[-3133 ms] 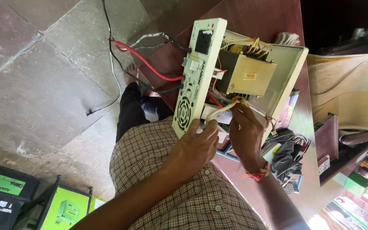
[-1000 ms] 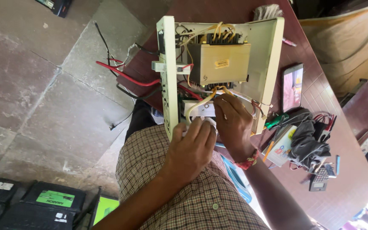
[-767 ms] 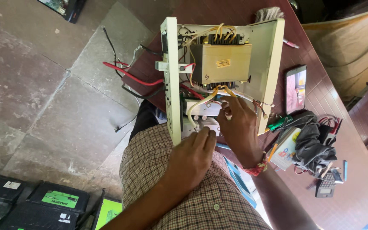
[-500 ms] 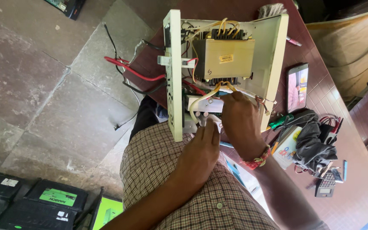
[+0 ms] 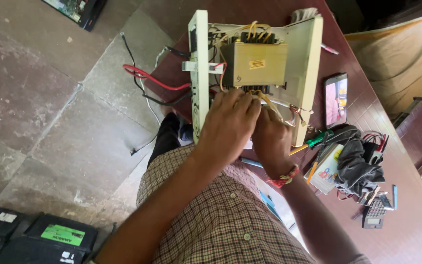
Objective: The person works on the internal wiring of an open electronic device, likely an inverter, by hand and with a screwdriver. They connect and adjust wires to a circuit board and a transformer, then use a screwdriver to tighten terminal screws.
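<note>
Gripping yellow wires (image 5: 269, 100) (below the transformer (image 5: 260, 63)): left hand (image 5: 228, 124) and right hand (image 5: 271, 142), both hands closed.

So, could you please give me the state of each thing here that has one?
Casing: open, insides exposed.
Transformer: mounted inside, wired.
Left hand: in the yellow wires.
Right hand: in the wires too.
Phone: screen lit.
Screwdriver: lying on the table.
Calculator: lying flat.
</note>
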